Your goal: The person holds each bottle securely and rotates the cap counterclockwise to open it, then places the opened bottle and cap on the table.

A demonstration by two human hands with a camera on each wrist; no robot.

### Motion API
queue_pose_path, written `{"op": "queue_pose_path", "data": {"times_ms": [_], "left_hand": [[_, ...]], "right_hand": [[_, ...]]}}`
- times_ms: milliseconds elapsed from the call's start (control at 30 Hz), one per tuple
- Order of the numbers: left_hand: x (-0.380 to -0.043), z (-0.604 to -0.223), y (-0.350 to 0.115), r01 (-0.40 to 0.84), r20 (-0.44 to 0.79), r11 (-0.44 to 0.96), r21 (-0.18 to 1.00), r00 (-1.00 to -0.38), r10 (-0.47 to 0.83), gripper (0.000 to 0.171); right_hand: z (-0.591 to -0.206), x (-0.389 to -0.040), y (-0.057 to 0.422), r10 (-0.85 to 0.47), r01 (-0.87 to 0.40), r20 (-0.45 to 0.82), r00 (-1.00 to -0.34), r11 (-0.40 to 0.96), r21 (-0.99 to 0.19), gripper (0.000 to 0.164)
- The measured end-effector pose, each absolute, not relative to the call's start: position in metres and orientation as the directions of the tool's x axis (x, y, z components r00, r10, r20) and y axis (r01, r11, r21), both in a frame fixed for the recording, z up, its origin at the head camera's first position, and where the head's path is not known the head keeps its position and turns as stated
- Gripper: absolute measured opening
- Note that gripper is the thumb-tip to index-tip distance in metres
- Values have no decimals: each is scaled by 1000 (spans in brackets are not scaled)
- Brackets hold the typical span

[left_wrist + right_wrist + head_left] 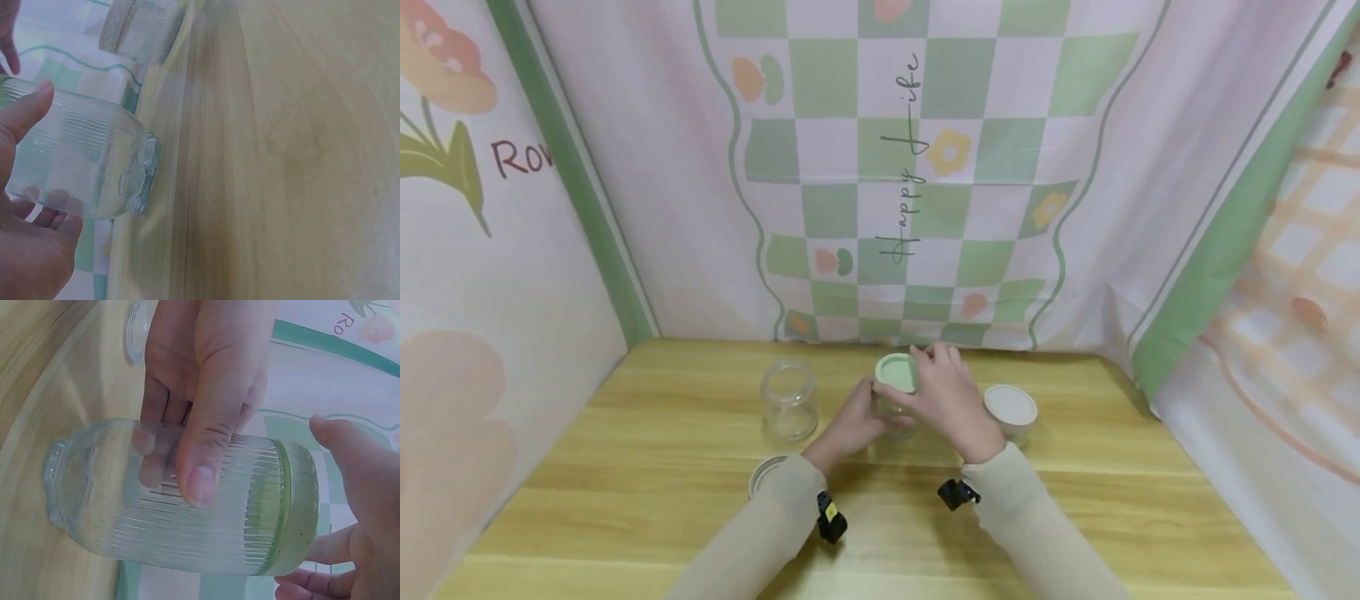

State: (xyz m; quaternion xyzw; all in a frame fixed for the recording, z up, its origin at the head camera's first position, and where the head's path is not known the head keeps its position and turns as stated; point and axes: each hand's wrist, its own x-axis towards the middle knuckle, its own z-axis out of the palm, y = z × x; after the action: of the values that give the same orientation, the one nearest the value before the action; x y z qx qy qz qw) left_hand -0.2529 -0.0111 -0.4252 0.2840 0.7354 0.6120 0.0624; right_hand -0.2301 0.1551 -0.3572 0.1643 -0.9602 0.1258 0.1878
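Note:
A clear ribbed glass jar [206,540] stands upright, closed at the top by a pale green lid [897,372]. My left hand [853,418] grips the jar's side, thumb on one face and fingers curled round the other. At the top, my right hand [946,393] holds the green lid around its rim, with thumb and fingers on different sides. The jar's moulded foot [147,165] is close to the tabletop; whether it touches is hard to tell. In the head view both hands hide most of the glass.
An uncovered glass jar [790,402] stands to the left on the wooden table [655,467]. Right of my hands is a jar with a white lid [1011,404]. A round, pale-rimmed object [763,473] is partly hidden by my left sleeve. Printed curtains [700,275] border the table.

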Motion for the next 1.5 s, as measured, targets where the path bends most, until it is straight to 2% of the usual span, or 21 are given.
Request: {"op": "queue_pose_path", "data": {"times_ms": [200,467,933,1200,1500], "left_hand": [[-265,-442,-8,390,307,62,919,-805,508,63],[-262,-443,-9,340,241,125,932,-841,484,76],[-263,-445,-9,328,237,115,938,-845,479,79],[-262,-444,-11,309,210,135,942,-851,481,86],[-261,-444,-11,323,222,138,936,-848,481,87]], "right_hand": [[-358,-229,150,-258,-333,399,-880,934,-130,89],[-363,-230,149,-250,-333,392,-885,929,-159,82],[-366,-234,155,-287,-373,390,-875,913,-163,81],[-361,-236,161,-310,-404,346,-886,881,-246,83],[-359,-241,172,-367,-465,294,-882,774,-429,75]]}}
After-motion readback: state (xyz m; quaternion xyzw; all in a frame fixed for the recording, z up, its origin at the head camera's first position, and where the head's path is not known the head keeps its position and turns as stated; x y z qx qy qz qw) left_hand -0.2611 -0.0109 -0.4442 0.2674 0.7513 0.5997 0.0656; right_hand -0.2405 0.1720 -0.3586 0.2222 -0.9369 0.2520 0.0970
